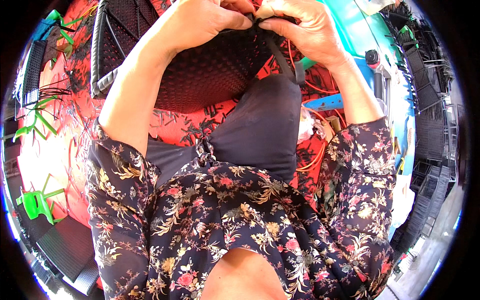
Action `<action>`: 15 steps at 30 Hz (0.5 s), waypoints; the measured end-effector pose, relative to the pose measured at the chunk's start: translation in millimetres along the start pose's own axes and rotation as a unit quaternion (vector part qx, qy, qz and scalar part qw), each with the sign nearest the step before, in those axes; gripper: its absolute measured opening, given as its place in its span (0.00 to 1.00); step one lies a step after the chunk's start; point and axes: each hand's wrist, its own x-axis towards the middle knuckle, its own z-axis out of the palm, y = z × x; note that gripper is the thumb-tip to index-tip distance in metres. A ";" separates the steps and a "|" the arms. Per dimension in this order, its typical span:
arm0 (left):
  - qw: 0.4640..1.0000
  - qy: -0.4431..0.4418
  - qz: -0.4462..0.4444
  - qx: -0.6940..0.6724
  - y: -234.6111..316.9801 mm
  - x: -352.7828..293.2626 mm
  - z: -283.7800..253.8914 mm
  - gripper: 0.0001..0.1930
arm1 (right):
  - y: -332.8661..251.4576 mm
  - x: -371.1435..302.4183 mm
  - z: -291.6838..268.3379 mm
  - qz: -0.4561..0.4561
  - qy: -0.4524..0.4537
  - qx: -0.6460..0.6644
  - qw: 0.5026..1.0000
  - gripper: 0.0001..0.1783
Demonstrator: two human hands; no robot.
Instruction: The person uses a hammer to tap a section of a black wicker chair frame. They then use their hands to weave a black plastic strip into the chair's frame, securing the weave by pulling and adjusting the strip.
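Observation:
A black woven wicker piece (200,82) with wrapped edges leans in front of me, by my bent knee. At its upper right edge, my left hand (217,15) is closed, thumb and fingers pinching the dark weave. Close beside it my right hand (305,25) pinches too, the two thumbs almost touching. Between the fingertips is a black strip, whose loose part (280,55) hangs down toward my knee. The exact spot where the fingertips grip is dark and small.
Cut black bits (200,127) litter the red floor (167,130). A blue metal bar (325,102) and an orange cord (315,160) lie to the right. Green plastic stools (36,204) stand at left, and stacked black woven pieces (430,120) line the right side.

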 end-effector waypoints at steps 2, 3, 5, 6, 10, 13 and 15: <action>1.000 -0.003 -0.014 0.003 3.4 0.9 -2.0 0.09 | 0.6 -1.5 2.5 0.004 0.014 -0.001 1.000 0.09; 1.000 -0.005 -0.013 -0.011 2.2 0.6 -3.1 0.09 | 0.1 -1.5 4.0 -0.017 0.024 -0.026 0.999 0.10; 0.999 -0.012 -0.006 -0.043 -2.3 3.1 -3.2 0.09 | -2.1 -2.7 5.1 -0.055 0.043 -0.082 0.994 0.10; 0.999 -0.011 -0.003 -0.043 -2.0 3.9 -2.9 0.09 | -3.9 -2.8 5.8 -0.076 0.057 -0.106 0.990 0.11; 0.999 -0.010 0.014 -0.036 -2.9 6.1 -3.4 0.09 | 4.5 -6.2 15.2 -0.172 0.109 -0.173 0.964 0.13; 0.998 -0.017 0.022 -0.048 1.6 3.3 -6.5 0.10 | 4.5 -6.9 16.1 -0.208 0.107 -0.210 0.949 0.13; 0.999 -0.019 0.010 -0.050 1.9 1.8 -5.2 0.10 | 0.7 -4.0 13.7 -0.232 0.092 -0.216 0.944 0.13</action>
